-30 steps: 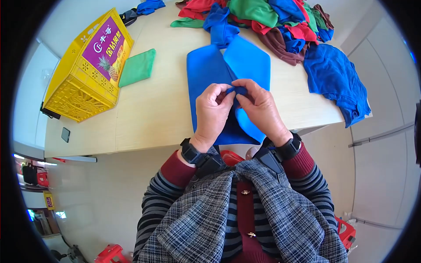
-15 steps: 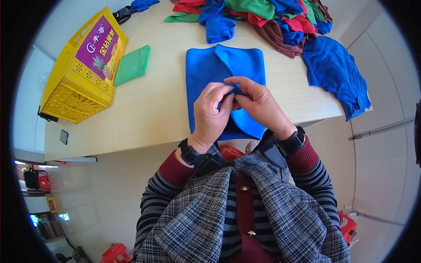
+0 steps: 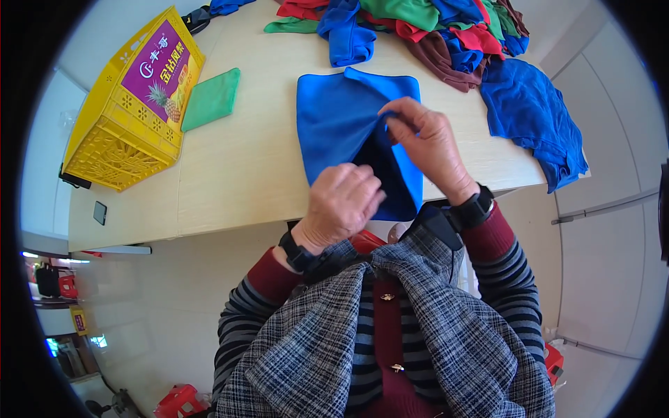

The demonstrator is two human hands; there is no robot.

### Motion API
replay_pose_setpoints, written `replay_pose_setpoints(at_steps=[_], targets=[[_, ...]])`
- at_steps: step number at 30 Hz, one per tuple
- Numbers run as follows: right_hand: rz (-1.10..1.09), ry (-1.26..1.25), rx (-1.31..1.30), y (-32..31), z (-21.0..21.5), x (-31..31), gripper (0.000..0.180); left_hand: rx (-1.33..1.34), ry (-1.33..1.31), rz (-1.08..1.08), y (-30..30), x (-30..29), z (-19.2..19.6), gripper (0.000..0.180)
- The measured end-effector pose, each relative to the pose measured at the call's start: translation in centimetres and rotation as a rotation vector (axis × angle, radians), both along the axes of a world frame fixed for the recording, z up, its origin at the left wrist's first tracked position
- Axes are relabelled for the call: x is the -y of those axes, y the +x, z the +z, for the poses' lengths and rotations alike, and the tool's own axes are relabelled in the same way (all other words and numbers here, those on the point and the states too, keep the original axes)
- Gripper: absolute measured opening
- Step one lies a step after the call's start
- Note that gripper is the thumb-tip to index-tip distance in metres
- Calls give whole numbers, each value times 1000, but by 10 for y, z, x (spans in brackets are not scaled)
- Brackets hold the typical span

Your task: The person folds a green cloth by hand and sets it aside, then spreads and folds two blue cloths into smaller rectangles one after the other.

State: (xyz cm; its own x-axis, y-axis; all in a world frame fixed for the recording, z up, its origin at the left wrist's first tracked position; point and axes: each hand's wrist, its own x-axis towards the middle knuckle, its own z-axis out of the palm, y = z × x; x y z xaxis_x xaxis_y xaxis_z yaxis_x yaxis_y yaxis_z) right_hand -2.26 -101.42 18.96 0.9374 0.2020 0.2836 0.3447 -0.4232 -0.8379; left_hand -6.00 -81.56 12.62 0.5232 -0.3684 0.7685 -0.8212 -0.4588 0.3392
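Observation:
A blue cloth (image 3: 334, 111), folded into a rough square, lies in front of me on the table. My right hand (image 3: 428, 143) pinches an edge of its upper layer between thumb and fingers and holds it raised. Below that edge the layers gape, showing a dark fold (image 3: 383, 167) inside. My left hand (image 3: 343, 203) is over the near left part of the cloth, back upward. Its fingers point right, loosely bent and a little blurred, with no cloth seen gripped in them.
Red, green, blue and brown cloths (image 3: 418, 31) are heaped at the far side. Another blue cloth (image 3: 533, 118) hangs over the table's right edge. A folded green cloth (image 3: 212, 99) lies beside a yellow plastic crate (image 3: 125, 146) at left. A small dark flat object (image 3: 100, 212) sits near the left edge.
My left hand has let go of the cloth edge and moved down toward me. My right hand has shifted slightly up and right, lifting the edge, and the fold has opened.

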Motion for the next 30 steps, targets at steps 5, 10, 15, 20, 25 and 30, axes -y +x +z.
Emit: replay_pose_setpoints(at_steps=[5, 10, 15, 20, 25, 30], targets=[[-40, 146, 169, 9, 26, 22, 14, -75, 620, -16, -21, -20, -17, 33], [-47, 288, 282, 8, 54, 67, 16, 143, 866, -1, -23, -61, 4, 28], [-70, 295, 349, -10, 92, 115, 20, 196, 586, 120, -28, -87, 86, 21], [-147, 164, 327, -38, 119, 155, 23, 88, 265, 71, -17, -99, 141, 21], [-229, 97, 356, -57, 126, 165, 23, -204, 71, 54, -8, -118, 154, 19], [-159, 149, 145, -29, 113, 169, 24, -434, -219, 11, 33, -101, 164, 18]])
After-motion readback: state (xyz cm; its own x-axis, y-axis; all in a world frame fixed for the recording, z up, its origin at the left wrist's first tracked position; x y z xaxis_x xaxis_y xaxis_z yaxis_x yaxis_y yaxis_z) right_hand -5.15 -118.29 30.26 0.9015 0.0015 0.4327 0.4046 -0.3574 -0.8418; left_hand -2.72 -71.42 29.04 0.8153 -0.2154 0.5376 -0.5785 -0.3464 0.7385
